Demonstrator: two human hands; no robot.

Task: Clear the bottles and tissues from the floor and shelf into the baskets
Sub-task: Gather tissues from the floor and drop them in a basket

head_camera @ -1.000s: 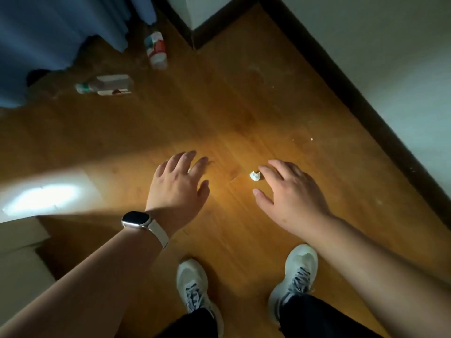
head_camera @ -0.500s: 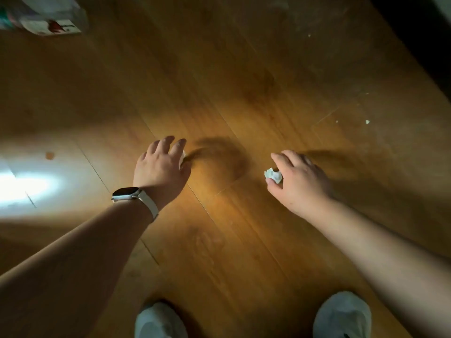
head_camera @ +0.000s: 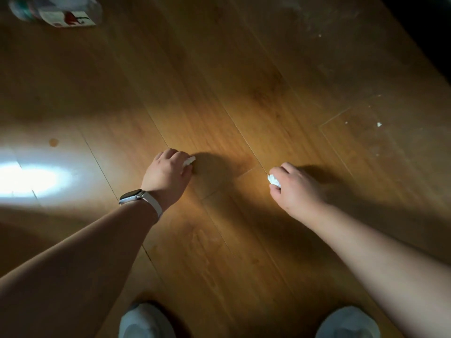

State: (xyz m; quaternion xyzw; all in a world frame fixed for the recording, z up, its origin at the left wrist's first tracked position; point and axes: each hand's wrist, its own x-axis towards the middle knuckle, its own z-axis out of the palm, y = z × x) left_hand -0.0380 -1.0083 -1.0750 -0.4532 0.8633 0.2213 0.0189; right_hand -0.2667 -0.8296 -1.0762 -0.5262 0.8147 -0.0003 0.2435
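Tissues (head_camera: 273, 179) | small white crumpled wads (one per hand) | bottle (head_camera: 61, 11) lying sideways

Both bare forearms reach forward and down, well apart. Left hand (head_camera: 166, 174) curled knuckles-up, grip closed on a white tissue scrap (head_camera: 189, 161); smartwatch (head_camera: 131, 195) on wrist. Right hand (head_camera: 296, 189) curled, fingertips pinching another tissue wad (head_camera: 273, 180).
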